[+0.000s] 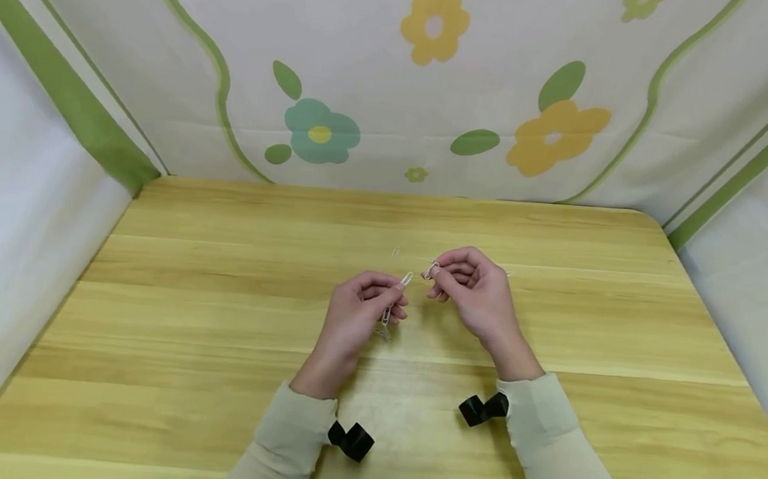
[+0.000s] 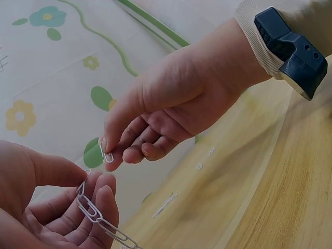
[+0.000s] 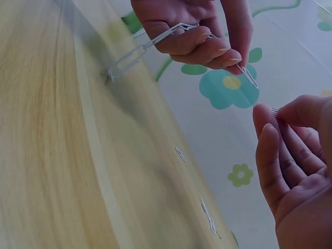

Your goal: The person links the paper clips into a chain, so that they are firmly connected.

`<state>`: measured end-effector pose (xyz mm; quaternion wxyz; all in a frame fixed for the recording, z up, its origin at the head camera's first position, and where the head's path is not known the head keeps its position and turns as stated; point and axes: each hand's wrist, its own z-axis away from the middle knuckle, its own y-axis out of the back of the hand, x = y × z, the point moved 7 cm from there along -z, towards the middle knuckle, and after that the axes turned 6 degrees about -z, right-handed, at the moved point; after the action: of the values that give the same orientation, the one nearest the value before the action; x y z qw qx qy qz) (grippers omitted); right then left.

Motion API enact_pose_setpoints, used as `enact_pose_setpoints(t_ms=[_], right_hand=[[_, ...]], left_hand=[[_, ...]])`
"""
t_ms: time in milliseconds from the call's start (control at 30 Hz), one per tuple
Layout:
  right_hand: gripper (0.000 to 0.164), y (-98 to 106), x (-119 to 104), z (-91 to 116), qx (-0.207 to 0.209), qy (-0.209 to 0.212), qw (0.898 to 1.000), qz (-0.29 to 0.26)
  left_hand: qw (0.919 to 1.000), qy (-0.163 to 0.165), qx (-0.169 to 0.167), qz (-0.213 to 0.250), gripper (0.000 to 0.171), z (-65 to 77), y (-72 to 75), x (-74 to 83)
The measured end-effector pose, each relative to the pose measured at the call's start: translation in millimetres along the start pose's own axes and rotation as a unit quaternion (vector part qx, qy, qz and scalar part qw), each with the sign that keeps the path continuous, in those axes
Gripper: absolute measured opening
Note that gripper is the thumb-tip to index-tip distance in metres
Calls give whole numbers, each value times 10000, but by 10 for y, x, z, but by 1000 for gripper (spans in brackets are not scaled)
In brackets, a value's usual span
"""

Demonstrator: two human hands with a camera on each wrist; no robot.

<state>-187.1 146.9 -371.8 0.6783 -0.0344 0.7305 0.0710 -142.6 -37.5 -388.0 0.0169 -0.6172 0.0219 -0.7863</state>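
My left hand point(image 1: 360, 309) pinches a white paper clip point(image 1: 406, 279) between thumb and fingertips, its loop sticking out past them. From that hand hangs a chain of linked paper clips point(image 2: 91, 208), whose lower end reaches down near the tabletop. Just to the right, my right hand point(image 1: 481, 292) pinches another paper clip point(image 2: 106, 152) between thumb and index finger. A small gap separates this clip from the one in the left hand. In the right wrist view the right fingertips hide most of the clip they hold.
Beyond the hands, a few loose paper clips point(image 3: 180, 154) lie on the wooden table point(image 1: 168, 313). A white cloth point(image 1: 385, 59) with printed flowers hangs behind the table's far edge. Black wrist cameras point(image 1: 352, 441) sit at both sleeves.
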Motion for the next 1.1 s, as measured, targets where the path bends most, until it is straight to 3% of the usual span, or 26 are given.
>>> enact_pose_setpoints(t_ms=[567, 1100], right_hand=[[9, -86, -19, 74, -152, 170, 9966, 788], [5, -165, -67, 94, -521, 628, 9877, 1330]], left_hand=[[9998, 169, -77, -77, 22, 8, -54, -52], [9995, -6, 223, -225, 18, 18, -29, -57]])
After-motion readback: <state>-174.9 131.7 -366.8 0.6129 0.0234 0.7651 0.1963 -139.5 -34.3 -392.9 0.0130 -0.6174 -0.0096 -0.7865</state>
